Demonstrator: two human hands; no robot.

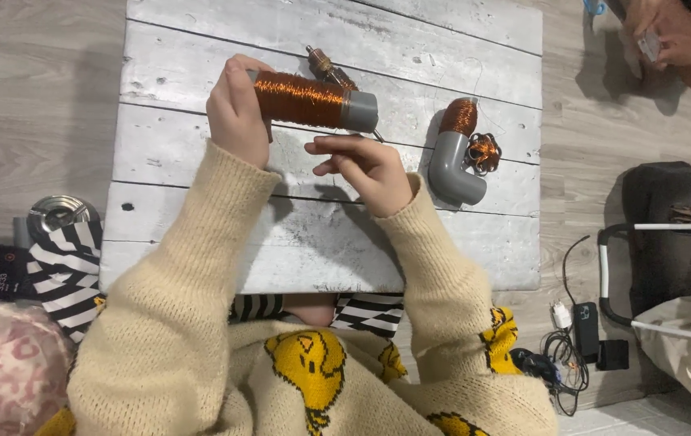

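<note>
My left hand [235, 109] is clamped around the left end of a grey pipe [313, 101] wound with copper wire, holding it above the worktop [200, 56]. The pipe's long axis runs left to right, tilting slightly down toward its bare grey right end. My right hand [366, 165] hovers just below that right end, not touching it; thumb and forefinger are pinched together, perhaps on a wire too thin for me to make out. So the pipe lies just above and left of my right hand, and my left hand is the one already on it.

Behind the pipe, touching or nearly so, lies a small brass-coloured tool [328, 68]. Right of the pipe, well apart, a grey elbow [452, 157] with copper winding at its top lies flat, a loose wire coil [483, 151] just beside it. Far right of the pipe, off the worktop, another person's hands [668, 36] are busy, and chargers [584, 335] sit on the floor.
</note>
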